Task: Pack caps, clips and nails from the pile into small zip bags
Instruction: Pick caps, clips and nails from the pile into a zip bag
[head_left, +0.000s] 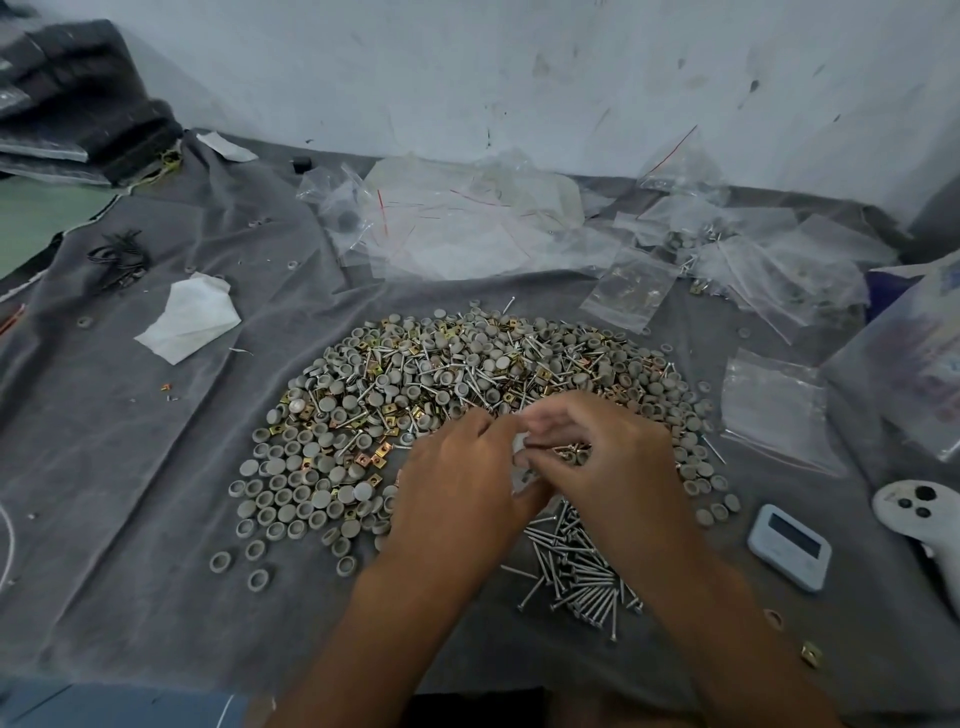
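A wide pile (467, 374) of grey round caps, brass square clips and silver nails lies on the grey cloth. Both hands meet over its near edge. My left hand (457, 488) and my right hand (597, 457) hold a small clear zip bag (519, 452) between their fingertips; most of the bag is hidden by the fingers. Caps and nails show inside it under my right fingers. A separate heap of nails (576, 571) lies just below the hands.
Empty zip bags (457, 228) are heaped at the back, filled bags (727, 260) at the back right, one flat bag (774, 410) to the right. A white timer (789, 551) and white controller (914, 514) sit at right. A tissue (192, 317) lies left.
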